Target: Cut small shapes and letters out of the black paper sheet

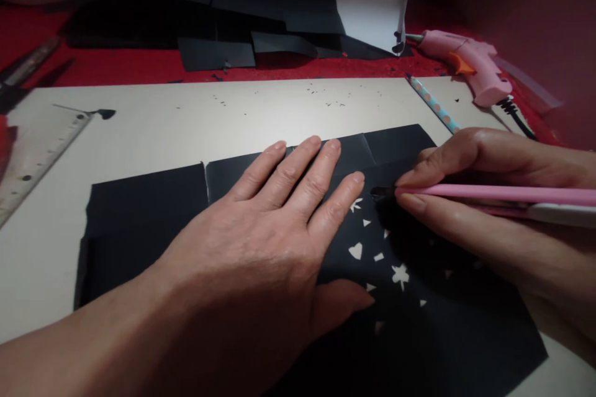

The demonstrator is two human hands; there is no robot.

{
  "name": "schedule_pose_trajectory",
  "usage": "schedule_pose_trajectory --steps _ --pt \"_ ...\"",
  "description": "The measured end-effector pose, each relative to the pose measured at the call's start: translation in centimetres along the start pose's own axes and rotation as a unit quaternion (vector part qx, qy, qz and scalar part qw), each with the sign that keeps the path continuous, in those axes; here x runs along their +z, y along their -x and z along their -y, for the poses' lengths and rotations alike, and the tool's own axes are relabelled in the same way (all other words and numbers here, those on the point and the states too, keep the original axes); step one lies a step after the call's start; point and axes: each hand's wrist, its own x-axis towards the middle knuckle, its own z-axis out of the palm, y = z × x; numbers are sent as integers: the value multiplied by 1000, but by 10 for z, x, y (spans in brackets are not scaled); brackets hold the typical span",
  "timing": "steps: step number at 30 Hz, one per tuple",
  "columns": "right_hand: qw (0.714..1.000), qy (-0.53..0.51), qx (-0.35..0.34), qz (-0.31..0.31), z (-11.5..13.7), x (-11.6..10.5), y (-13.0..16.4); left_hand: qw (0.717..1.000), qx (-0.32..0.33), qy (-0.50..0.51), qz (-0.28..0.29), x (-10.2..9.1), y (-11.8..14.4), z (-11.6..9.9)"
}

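A sheet of black card lies on a white board, with small cut-out shapes in it: a heart, a star-like flower and several triangles. My left hand rests flat on the card, fingers stretched out, left of the cut-outs. In my right hand is a pink craft knife, pinched near its front end. Its dark tip meets or hovers just over the card beside my left index finger; shadow hides the exact contact.
Behind lie a pink glue gun, a blue dotted pencil, black card pieces and a white sheet. A ruler is at left. Tiny black scraps dot the white board, which sits on a red surface.
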Motion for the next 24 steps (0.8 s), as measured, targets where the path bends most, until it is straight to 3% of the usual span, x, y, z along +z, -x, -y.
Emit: schedule_pose_trajectory --steps 13,19,24 --pt "999 -12 49 -3 10 -2 4 1000 -18 12 -2 -1 2 -2" --pt "996 -59 -40 47 -7 -8 -11 1000 -6 6 9 -2 3 0" --pt "991 -106 -15 87 -11 -9 -18 1000 -24 -4 11 -3 3 -3"
